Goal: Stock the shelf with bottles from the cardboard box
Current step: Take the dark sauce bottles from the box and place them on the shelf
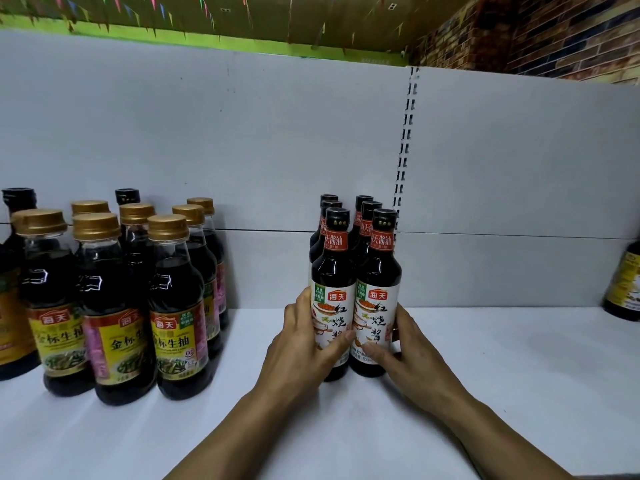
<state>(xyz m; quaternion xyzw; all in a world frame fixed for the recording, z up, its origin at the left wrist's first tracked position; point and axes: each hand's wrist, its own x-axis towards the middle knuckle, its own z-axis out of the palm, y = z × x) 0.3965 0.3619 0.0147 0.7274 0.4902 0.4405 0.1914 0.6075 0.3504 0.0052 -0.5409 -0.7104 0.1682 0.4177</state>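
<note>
The left hand (304, 344) has its grip closed round the lower label of the left front bottle (334, 271), thumb up along the bottle's left side and fingers curled across the white label. The right hand (410, 348) mirrors it with a closed grip on the right front bottle (379, 271), thumb on the bottle's right side and fingers wrapped across the front of its label. The fingertips of the two hands nearly meet where the two bottles touch. Both bottles stand upright on the white shelf (519, 375), side by side, with dark contents, black caps, red neck bands and white labels with red and black characters. Just behind them stand four more bottles (371, 209) of the same kind in two short files, so the six form a tight block close to the grey back panel (242, 133). Both bare forearms reach in from the lower edge of the view. A slotted upright (405, 150) runs down the back panel just right of the block. Well apart to the left stands a cluster of gold-capped bottles (169, 306) with yellow and red labels, and beside them, at the left edge, black-capped bottles (19, 202). At the far right edge another dark bottle (623, 289) with a yellow label is partly cut off. Above the back panel show a green strip (104, 29), coloured bunting (152, 1) and a brick-patterned wall (554, 36).
</note>
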